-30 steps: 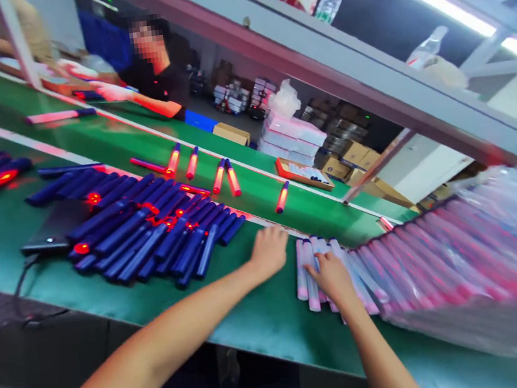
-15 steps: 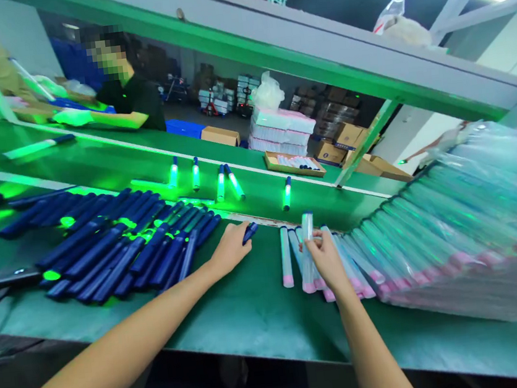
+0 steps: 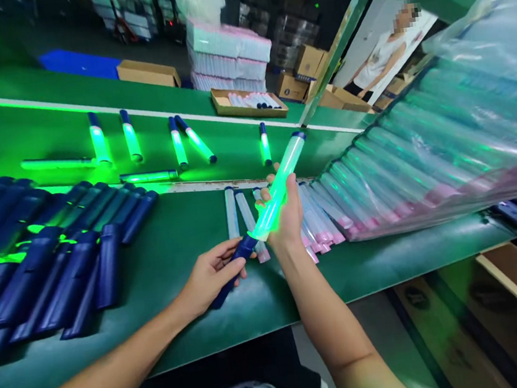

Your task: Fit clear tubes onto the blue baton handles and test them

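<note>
Two parts are held end to end just above the table: a blue handle and a clear tube that glows green. The handle is gripped in the left hand, with the fingers curled under it and the thumb laid along its top, and its free end points down toward the table edge. The tube is clasped near its lower end by the right hand, fingers closed round it, and its capped tip is raised toward the belt. The parts meet between the hands, where the glow is strongest; whether the joint is fully seated cannot be told.

For a clean joint, it is judged that both parts are best lined up on one axis. The tube is best gripped close to the joint so that it is not bent. Any push or twist is best made with steady wrists, clear of the loose tubes lying just beyond the hands.

Bagged tubes are stacked in a sloping row to the right. Spare handles are piled on the table to the left, and lit sticks are spread apart on the belt.
</note>
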Demonstrator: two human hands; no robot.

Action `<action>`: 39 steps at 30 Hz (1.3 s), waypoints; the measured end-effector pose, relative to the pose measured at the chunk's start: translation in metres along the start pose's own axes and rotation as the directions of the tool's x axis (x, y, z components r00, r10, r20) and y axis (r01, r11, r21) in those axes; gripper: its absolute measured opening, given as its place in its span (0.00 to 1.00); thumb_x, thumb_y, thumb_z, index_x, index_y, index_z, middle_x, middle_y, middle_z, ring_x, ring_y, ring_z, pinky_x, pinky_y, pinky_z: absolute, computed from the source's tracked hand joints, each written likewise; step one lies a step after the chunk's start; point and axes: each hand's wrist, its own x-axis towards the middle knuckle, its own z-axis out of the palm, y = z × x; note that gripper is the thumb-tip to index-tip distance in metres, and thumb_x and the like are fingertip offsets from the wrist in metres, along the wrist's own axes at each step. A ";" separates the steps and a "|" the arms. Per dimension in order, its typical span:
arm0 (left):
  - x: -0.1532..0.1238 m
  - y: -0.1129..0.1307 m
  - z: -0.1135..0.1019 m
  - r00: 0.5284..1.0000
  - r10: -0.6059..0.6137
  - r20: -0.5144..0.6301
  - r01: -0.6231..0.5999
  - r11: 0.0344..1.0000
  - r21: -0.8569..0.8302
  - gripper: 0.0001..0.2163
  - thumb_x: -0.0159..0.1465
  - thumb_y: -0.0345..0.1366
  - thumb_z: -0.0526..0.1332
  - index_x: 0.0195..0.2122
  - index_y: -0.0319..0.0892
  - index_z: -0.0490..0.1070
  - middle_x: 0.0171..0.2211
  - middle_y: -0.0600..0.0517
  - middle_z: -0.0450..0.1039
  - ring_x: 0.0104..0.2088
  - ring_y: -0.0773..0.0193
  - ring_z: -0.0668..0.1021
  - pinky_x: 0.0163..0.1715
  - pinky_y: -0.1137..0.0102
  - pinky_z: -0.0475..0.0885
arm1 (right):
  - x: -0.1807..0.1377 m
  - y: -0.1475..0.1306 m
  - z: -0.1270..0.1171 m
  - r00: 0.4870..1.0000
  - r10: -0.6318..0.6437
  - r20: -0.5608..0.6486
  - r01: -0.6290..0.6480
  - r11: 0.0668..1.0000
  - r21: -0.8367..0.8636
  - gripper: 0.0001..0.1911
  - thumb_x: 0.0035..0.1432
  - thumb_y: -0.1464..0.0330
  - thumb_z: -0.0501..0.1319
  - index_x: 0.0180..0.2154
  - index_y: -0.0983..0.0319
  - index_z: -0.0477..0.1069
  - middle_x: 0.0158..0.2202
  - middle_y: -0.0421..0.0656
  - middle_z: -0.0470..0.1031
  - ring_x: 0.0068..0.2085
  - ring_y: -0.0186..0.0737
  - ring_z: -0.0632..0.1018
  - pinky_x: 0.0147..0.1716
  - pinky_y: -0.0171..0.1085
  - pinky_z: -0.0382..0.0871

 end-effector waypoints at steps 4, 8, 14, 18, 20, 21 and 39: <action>0.002 0.003 0.000 0.994 -0.013 0.112 0.019 0.998 -0.057 0.22 0.66 0.40 0.66 0.61 0.44 0.69 0.42 0.46 0.79 0.26 0.67 0.78 0.23 0.72 0.73 | -0.001 -0.003 -0.001 0.998 -0.043 -0.055 0.044 0.999 0.015 0.16 0.67 0.53 0.55 0.51 0.53 0.68 0.36 0.36 0.68 0.26 0.25 0.69 0.24 0.29 0.67; 0.002 0.002 0.001 0.996 -0.005 0.092 0.011 0.998 -0.065 0.21 0.67 0.42 0.65 0.60 0.46 0.69 0.39 0.50 0.77 0.25 0.70 0.76 0.22 0.75 0.71 | -0.004 -0.001 0.000 0.997 -0.049 -0.063 0.048 0.999 -0.003 0.16 0.65 0.53 0.57 0.50 0.52 0.67 0.35 0.35 0.67 0.26 0.26 0.70 0.23 0.29 0.67; -0.010 -0.007 0.003 0.998 -0.060 0.033 0.060 0.998 -0.019 0.24 0.66 0.51 0.63 0.56 0.40 0.69 0.32 0.53 0.73 0.20 0.72 0.70 0.18 0.75 0.65 | -0.008 -0.009 -0.004 0.998 0.066 -0.016 -0.065 0.997 0.043 0.17 0.55 0.59 0.68 0.44 0.57 0.68 0.32 0.32 0.65 0.23 0.22 0.64 0.21 0.25 0.62; -0.008 0.006 -0.010 0.959 0.233 -0.162 -0.145 0.893 0.425 0.20 0.69 0.49 0.59 0.54 0.40 0.71 0.36 0.49 0.76 0.33 0.62 0.78 0.33 0.69 0.73 | 0.056 0.001 0.017 0.941 0.035 0.338 0.211 0.721 -0.660 0.14 0.63 0.60 0.61 0.48 0.58 0.67 0.36 0.36 0.71 0.26 0.27 0.70 0.24 0.29 0.66; -0.006 0.019 -0.024 0.874 0.408 -0.264 -0.148 0.741 0.655 0.21 0.70 0.46 0.59 0.59 0.41 0.69 0.49 0.45 0.76 0.47 0.56 0.78 0.47 0.64 0.73 | 0.090 0.019 0.039 0.821 0.279 0.497 0.476 0.146 -0.867 0.15 0.68 0.62 0.55 0.53 0.60 0.67 0.44 0.44 0.76 0.37 0.35 0.78 0.35 0.34 0.73; -0.003 0.025 -0.033 0.842 0.441 -0.311 -0.098 0.692 0.716 0.21 0.70 0.46 0.57 0.61 0.41 0.67 0.52 0.44 0.75 0.49 0.54 0.78 0.50 0.62 0.72 | 0.105 0.030 0.048 0.792 0.367 0.487 0.525 -0.003 -0.851 0.16 0.67 0.64 0.57 0.54 0.61 0.68 0.46 0.46 0.77 0.42 0.39 0.79 0.41 0.38 0.74; 0.087 0.096 -0.101 0.866 0.319 -0.386 0.388 0.060 0.920 0.23 0.72 0.36 0.56 0.65 0.34 0.62 0.63 0.33 0.64 0.63 0.39 0.67 0.59 0.44 0.65 | 0.112 -0.010 0.002 0.775 0.413 0.478 0.630 -0.454 -0.630 0.19 0.66 0.66 0.56 0.57 0.60 0.66 0.58 0.50 0.73 0.56 0.51 0.76 0.47 0.40 0.68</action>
